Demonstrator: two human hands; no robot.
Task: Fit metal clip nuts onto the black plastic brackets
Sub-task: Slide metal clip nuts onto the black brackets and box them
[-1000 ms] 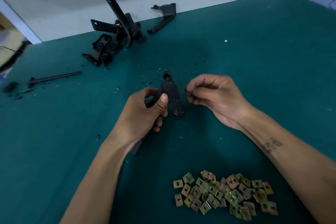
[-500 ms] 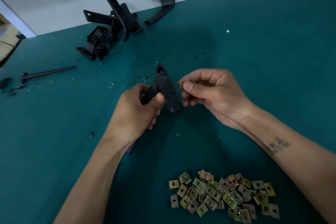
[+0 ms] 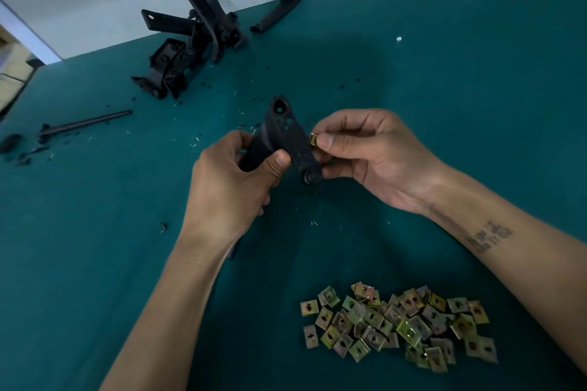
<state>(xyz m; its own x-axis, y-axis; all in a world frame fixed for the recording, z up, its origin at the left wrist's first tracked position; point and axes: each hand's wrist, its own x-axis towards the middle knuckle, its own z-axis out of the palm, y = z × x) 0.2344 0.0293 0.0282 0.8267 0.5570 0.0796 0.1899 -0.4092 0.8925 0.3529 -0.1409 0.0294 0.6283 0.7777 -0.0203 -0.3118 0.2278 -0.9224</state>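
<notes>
My left hand (image 3: 228, 187) wraps the black plastic bracket (image 3: 287, 136), lower end hidden under my palm. Right hand (image 3: 365, 155) pinches a brass-coloured clip nut (image 3: 313, 139) w/ thumb & forefinger at the bracket's edge, nut mostly covered. Heap of flat square clip nuts (image 3: 400, 324) near me on green felt table (image 3: 476, 105).

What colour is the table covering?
Dark teal green table covering, shown clearly in the head view.

left hand (image 3: 228, 187): fingers curled, gripping | right hand (image 3: 371, 152): thumb and forefinger pinching | forearms angled inward
</notes>
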